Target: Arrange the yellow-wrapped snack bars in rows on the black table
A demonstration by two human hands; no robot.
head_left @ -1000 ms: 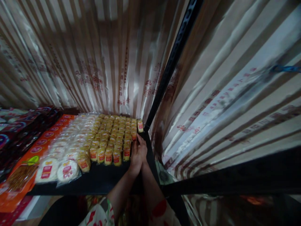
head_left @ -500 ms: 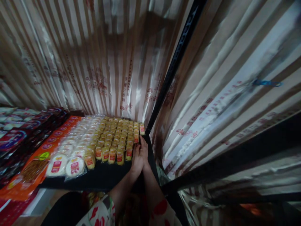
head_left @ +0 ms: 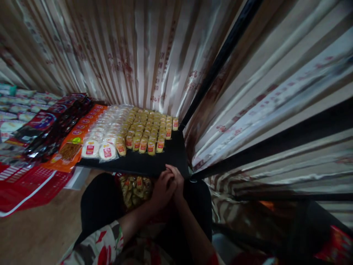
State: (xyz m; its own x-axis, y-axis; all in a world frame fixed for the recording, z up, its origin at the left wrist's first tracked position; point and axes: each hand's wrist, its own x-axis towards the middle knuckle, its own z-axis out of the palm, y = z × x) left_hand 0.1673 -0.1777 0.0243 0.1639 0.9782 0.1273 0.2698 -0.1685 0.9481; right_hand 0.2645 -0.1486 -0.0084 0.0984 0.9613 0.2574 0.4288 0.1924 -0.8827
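My left hand (head_left: 163,188) and my right hand (head_left: 178,179) meet at the front edge of the black shelf (head_left: 173,154). Their fingers are partly stretched and overlap, with nothing visible between them; dim light blurs the detail. Beyond them on the shelf stand rows of small yellow wrapped snack packs (head_left: 142,145) with red labels, apart from my hands. To their left lie rows of white round wrapped cakes (head_left: 108,151). Below my left hand, between my knees, is a heap of similar yellow packs (head_left: 135,191).
An orange snack bag (head_left: 68,149) and dark shiny packages (head_left: 59,127) lie on the left. A red basket (head_left: 35,186) with a white handle is beside the shelf. A black post (head_left: 215,70) rises at the corner before printed curtain-like sheeting (head_left: 129,55).
Both hands have drawn back from beside the front right yellow packs to the shelf's front edge. The view has tilted down, showing my knees and the heap below.
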